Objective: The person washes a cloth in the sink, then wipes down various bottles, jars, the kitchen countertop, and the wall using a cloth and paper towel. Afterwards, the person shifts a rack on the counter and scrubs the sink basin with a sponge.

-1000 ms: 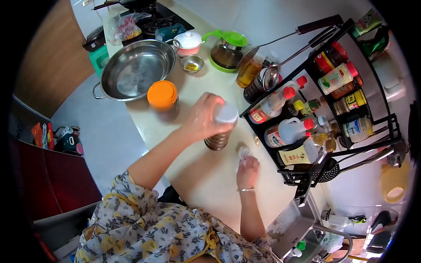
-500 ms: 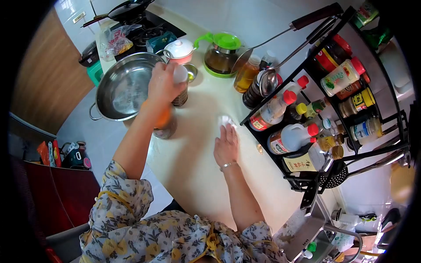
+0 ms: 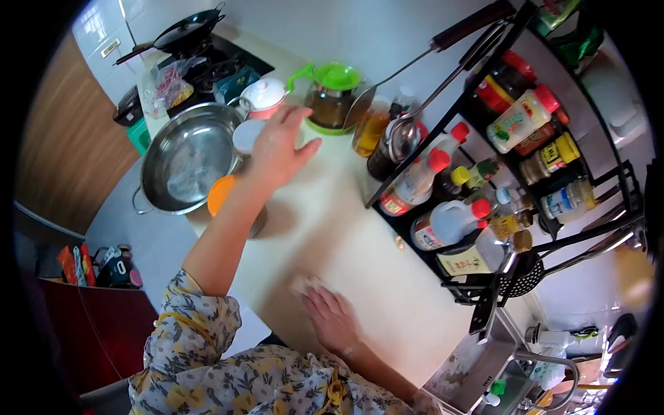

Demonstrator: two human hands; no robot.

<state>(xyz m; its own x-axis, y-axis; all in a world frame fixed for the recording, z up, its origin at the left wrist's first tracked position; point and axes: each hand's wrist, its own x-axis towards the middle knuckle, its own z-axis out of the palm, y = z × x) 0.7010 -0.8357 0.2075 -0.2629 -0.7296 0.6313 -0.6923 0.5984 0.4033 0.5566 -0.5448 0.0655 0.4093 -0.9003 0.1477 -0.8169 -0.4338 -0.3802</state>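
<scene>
In the head view, the left hand [image 3: 279, 146] hovers, fingers spread, just beside the white-lidded jar [image 3: 247, 136] near the steel pan [image 3: 191, 158] — the right hand [image 3: 332, 319] lies flat on a pale cloth [image 3: 306, 284] on the counter [image 3: 387, 304].

wok [image 3: 187, 31] on stove [image 3: 259, 63]; bottles [image 3: 413, 185] in black rack [image 3: 443, 123]; metal sink [image 3: 462, 363]

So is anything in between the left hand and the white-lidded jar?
Nothing that I can see: the left hand is right beside the white-lidded jar. The orange-lidded jar stands close by, but not between them.
</scene>
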